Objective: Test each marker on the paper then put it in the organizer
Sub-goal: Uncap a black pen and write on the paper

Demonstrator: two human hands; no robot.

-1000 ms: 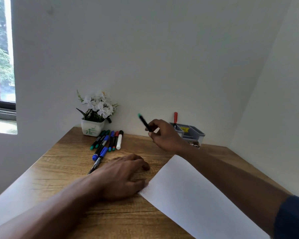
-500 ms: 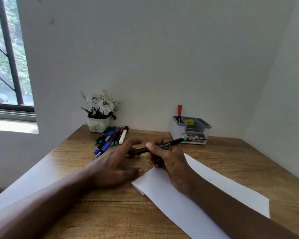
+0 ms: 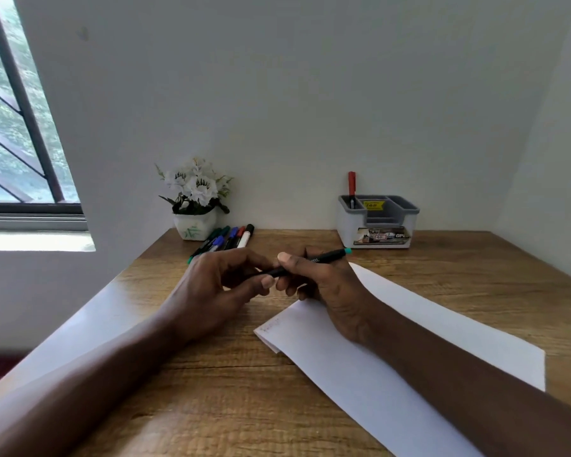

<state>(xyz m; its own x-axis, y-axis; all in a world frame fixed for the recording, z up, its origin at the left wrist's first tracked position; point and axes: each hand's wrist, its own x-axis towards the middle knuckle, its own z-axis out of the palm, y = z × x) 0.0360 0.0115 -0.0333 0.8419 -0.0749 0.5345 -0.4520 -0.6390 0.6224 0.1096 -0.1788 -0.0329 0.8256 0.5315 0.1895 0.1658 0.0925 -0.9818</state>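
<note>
A black marker with a teal end (image 3: pixel 327 257) lies across both my hands above the desk. My right hand (image 3: pixel 323 285) grips its barrel near the middle. My left hand (image 3: pixel 218 285) pinches its cap end, which my fingers hide. The white paper (image 3: pixel 393 367) lies under my right wrist, with faint marks near its left corner. Several markers (image 3: pixel 226 240) in blue, green, red and white lie in a row at the back left. The grey organizer (image 3: pixel 378 222) stands at the back right with one red marker (image 3: pixel 351 188) upright in its left compartment.
A white pot of white flowers (image 3: pixel 195 199) stands at the back against the wall, beside the loose markers. A window (image 3: pixel 10 127) is at the left. The wooden desk (image 3: pixel 244 407) meets walls at the back and right.
My right hand brought the marker down from the air to desk level, turning its teal end to the right. My left hand lifted off the desk and took hold of the other end.
</note>
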